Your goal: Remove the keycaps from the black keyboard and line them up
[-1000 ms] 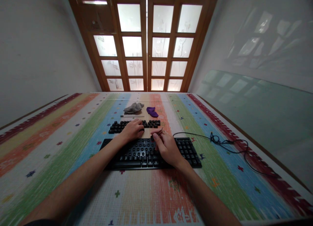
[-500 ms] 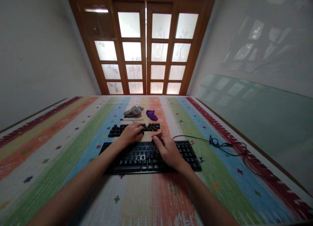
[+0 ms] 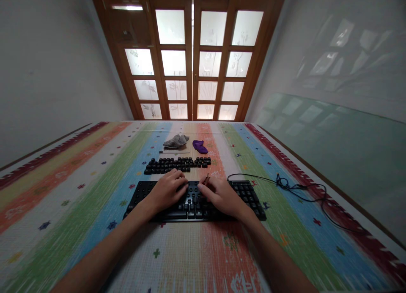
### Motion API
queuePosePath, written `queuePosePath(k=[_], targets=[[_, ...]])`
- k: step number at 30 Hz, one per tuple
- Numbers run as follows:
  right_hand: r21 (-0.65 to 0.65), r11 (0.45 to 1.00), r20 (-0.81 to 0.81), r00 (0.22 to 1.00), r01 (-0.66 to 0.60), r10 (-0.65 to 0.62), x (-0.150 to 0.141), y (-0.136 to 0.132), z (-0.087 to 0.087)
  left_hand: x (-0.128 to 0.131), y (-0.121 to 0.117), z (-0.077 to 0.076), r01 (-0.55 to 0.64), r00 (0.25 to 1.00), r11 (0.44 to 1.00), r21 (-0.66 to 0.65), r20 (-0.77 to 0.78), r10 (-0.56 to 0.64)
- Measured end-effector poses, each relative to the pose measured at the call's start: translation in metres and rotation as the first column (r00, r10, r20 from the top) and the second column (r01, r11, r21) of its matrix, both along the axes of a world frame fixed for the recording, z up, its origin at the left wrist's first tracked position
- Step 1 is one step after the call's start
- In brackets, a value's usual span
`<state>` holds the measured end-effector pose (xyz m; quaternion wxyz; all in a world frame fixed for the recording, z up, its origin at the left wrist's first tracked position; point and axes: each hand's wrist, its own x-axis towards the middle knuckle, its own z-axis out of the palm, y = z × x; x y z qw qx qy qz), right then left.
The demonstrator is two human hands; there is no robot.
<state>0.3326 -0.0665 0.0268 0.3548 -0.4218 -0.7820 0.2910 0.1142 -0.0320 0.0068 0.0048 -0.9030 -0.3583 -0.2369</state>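
Note:
A black computer keyboard (image 3: pixel 250 195) lies in front of me. Keycaps cover its number pad and lower rows, while bare key stems show in its upper middle. My left hand (image 3: pixel 168 190) is over the keyboard's upper left part with curled fingers. Whatever its fingertips have between them is hidden. My right hand (image 3: pixel 220 195) rests over the right of the middle, thumb and forefinger pinched together. A thin brownish thing shows at that pinch, too small to name. Beyond the keyboard, loose black keycaps (image 3: pixel 177 162) stand in rows on the cloth.
Behind the keycaps lie a thin stick (image 3: pixel 174 152), a crumpled grey cloth (image 3: pixel 176 142) and a purple cloth (image 3: pixel 200 146). A tangled black cable (image 3: pixel 285 184) runs off to the right over the striped tablecloth (image 3: pixel 184 255). Walls flank the table.
My left hand has drawn back from the loose keycaps to the keyboard. My right hand stays pinched and has come slightly lower over the keys. The dark piece seen at its fingertips no longer shows.

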Motion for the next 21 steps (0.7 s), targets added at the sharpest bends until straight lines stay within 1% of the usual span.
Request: queuePosePath(k=[3, 6, 11, 13, 18, 21], targets=[[-0.019, 1.0, -0.008, 1.0, -0.019, 0.019, -0.001, 0.001, -0.002, -0.001, -0.013, -0.002, 0.052, 0.998, 0.996, -0.078, 0.044, -0.049], [-0.043, 0.999, -0.033, 0.999, -0.025, 0.024, 0.001, 0.003, -0.005, -0.004, -0.019, -0.006, 0.095, 0.994, 0.985, -0.142, 0.063, -0.087], [-0.103, 0.994, -0.067, 0.997, -0.039, 0.032, 0.0, 0.005, -0.012, -0.008, -0.022, -0.015, 0.084, 0.993, 0.982, -0.167, 0.1, -0.068], [-0.09, 0.994, -0.041, 0.998, -0.057, 0.053, -0.003, 0.004, -0.013, -0.008, -0.024, -0.017, 0.075, 0.992, 0.983, -0.166, 0.108, -0.057], [0.019, 0.991, 0.046, 0.99, -0.132, 0.131, -0.011, -0.002, -0.007, -0.008, -0.027, -0.017, 0.07, 0.993, 0.977, -0.2, 0.112, -0.048], [0.026, 0.989, 0.076, 0.987, -0.144, 0.142, -0.011, -0.003, -0.005, -0.008, -0.027, -0.016, 0.067, 0.992, 0.973, -0.222, 0.117, -0.041]])
